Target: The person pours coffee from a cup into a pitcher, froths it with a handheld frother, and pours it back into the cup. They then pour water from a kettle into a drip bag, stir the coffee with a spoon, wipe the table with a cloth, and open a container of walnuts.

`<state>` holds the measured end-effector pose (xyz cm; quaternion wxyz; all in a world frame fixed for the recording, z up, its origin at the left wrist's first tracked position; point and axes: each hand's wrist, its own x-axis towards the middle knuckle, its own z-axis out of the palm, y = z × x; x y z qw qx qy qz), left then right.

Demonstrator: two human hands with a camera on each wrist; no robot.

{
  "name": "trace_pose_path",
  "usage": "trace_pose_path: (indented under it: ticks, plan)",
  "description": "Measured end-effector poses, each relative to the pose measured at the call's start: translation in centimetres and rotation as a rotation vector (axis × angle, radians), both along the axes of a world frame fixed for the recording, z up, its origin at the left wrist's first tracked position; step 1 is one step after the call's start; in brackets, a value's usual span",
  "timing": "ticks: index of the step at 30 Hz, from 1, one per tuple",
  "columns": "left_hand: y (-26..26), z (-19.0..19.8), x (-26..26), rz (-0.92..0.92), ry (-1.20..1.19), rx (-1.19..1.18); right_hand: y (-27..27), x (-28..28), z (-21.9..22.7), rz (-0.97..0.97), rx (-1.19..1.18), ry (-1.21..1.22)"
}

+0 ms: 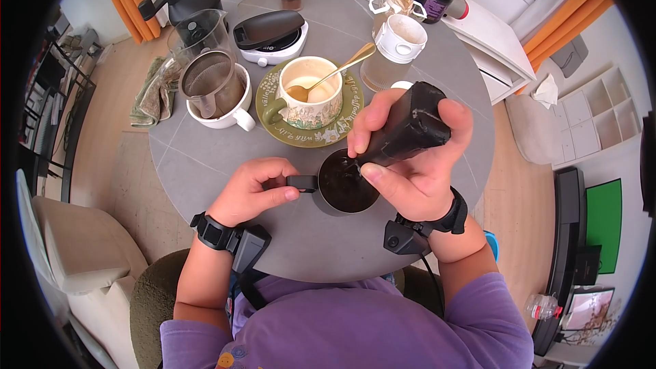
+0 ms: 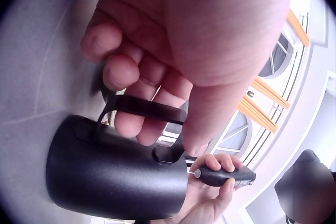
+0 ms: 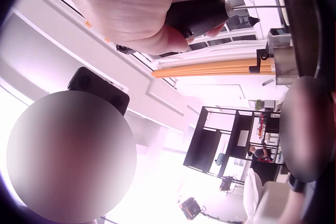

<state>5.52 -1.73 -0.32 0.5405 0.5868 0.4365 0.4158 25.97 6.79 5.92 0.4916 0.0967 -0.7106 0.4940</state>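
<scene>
My left hand (image 1: pixel 249 191) grips the handle (image 1: pixel 301 183) of a black metal pitcher (image 2: pixel 115 171) near the table's front edge. Several fingers pass through the handle loop, and the thumb lies along it. Dark inner walls show through the pitcher's mouth in the head view. Above its right side, my right hand (image 1: pixel 420 188) holds a black handheld milk frother (image 1: pixel 413 123), tilted, between thumb and fingers. A thin metal shaft (image 3: pixel 257 7) runs from the frother's tip toward the pitcher's mouth; its far end is hidden.
Beyond the pitcher, a floral cup (image 1: pixel 311 109) with a gold spoon (image 1: pixel 342 68) stands on a green saucer (image 1: pixel 273 126). To the left are a white cup (image 1: pixel 222 119) holding a mesh filter (image 1: pixel 208 78) and a small scale (image 1: pixel 280 55). Glass jars (image 1: pixel 389 61) stand back right.
</scene>
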Motion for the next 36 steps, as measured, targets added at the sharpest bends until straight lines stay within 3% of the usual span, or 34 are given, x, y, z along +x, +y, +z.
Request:
trace_pose_path:
  ticks: [5, 7, 17, 19, 22, 36]
  plan:
    - [0.0, 0.2, 0.0, 0.019, -0.002, 0.022, 0.0, 0.3, 0.3, -0.007, 0.010, 0.002]
    - [0.0, 0.3, -0.2, -0.006, 0.047, -0.004, -0.1, 0.9, 1.0, -0.093, 0.021, -0.214]
    - [0.0, 0.1, -0.2, 0.000, 0.036, 0.004, 0.1, 0.9, 0.9, -0.101, 0.005, -0.196]
    - [0.0, 0.1, -0.2, -0.009, 0.035, 0.000, 0.5, 0.3, 0.3, -0.013, 0.027, 0.023]
    - [0.0, 0.0, -0.2, -0.013, 0.024, 0.001, 0.1, 1.2, 1.2, -0.116, 0.017, -0.185]
    - [0.0, 0.0, -0.3, -0.011, 0.048, 0.001, 0.1, 1.2, 1.0, -0.152, 0.016, -0.182]
